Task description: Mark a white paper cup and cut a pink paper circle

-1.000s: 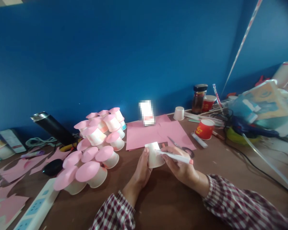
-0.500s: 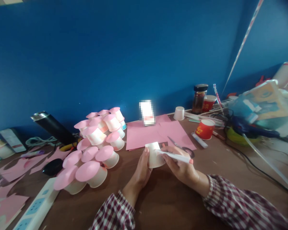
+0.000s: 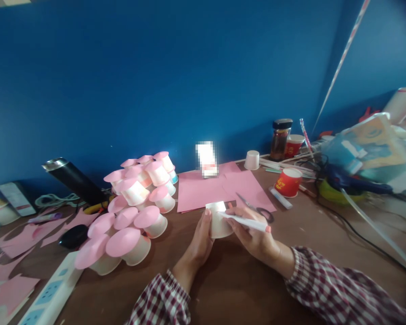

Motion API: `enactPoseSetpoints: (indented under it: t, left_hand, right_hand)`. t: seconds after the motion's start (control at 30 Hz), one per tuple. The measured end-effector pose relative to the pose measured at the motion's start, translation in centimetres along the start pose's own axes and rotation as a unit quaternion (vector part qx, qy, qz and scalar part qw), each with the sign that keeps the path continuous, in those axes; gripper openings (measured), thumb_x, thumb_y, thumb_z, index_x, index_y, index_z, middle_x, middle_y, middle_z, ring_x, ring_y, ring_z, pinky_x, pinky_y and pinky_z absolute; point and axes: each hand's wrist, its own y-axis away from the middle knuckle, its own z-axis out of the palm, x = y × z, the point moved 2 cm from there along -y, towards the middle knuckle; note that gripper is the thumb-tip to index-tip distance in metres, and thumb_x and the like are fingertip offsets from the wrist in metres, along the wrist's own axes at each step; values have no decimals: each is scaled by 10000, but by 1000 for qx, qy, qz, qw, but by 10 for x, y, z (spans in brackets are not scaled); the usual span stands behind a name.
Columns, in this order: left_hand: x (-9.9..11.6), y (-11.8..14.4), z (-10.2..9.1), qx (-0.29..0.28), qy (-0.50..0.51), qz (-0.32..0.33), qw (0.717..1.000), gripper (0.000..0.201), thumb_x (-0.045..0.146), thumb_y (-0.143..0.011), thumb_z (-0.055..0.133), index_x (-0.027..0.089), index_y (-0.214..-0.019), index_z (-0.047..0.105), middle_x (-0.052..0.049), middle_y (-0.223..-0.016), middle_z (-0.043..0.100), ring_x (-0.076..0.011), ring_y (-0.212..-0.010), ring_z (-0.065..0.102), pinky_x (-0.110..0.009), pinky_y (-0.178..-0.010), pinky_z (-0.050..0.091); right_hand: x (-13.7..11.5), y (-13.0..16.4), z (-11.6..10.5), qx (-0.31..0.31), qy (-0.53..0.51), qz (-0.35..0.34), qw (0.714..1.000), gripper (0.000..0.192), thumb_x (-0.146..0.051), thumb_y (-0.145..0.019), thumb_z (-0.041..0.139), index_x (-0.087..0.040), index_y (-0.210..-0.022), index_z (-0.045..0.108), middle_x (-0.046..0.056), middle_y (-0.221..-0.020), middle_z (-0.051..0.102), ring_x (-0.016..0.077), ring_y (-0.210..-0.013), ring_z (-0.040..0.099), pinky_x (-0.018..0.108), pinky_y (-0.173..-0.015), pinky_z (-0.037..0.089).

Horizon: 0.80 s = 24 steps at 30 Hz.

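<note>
My left hand [image 3: 202,237] is closed round the left side of a white paper cup [image 3: 219,224], which is held upside down over the table. A white marker pen [image 3: 248,222] with an orange end sits in the closed fingers of my right hand [image 3: 257,239]. Its tip points at the cup's side; whether it touches is hard to make out. Behind the cup lie sheets of pink paper [image 3: 203,192] and a pair of scissors [image 3: 253,207]. To the left stand several upturned paper cups [image 3: 137,250] topped with pink paper cones [image 3: 123,241].
A red paper cup [image 3: 288,183], a glue stick [image 3: 280,198] and a dark jar [image 3: 280,141] stand or lie at right, near cables and a glue gun [image 3: 345,178]. At left are a black flask [image 3: 76,180], paper scraps [image 3: 16,293] and a power strip [image 3: 50,291].
Both hands stay almost in place. The marker pen has shifted very slightly against the cup; the rest looks the same.
</note>
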Motion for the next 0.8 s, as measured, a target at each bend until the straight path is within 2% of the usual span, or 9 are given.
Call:
enactPoseSetpoints:
  t: [0.4, 0.67, 0.8]
  left_hand:
    - [1, -1, -2, 2, 2, 13, 1000, 451, 423, -911, 429, 113, -1205, 573, -123, -1163, 630, -266, -1181, 498, -398, -1035, 330]
    - [0, -2, -7, 57, 30, -4, 998, 403, 464, -879, 476, 136, -1067, 619, -91, -1020, 673, -239, -1047, 579, -355, -958, 393]
    - [2, -3, -7, 52, 38, -8, 998, 456, 534, -869, 441, 141, -1019, 618, -88, -965, 673, -228, -959, 605, -357, -909, 420]
  right_hand:
    - [2, 1, 0, -6, 11, 4, 1000, 127, -176, -860, 531, -192, -971, 591, 48, -832, 674, 169, -732, 648, 289, -703, 545]
    - [15, 8, 2, 17, -49, 107, 993, 122, -214, -885, 503, -191, -988, 563, 47, -833, 668, 166, -711, 659, 269, -641, 552]
    - [12, 6, 2, 17, -19, 82, 996, 121, -208, -864, 528, -191, -969, 587, 59, -858, 675, 183, -749, 659, 301, -693, 551]
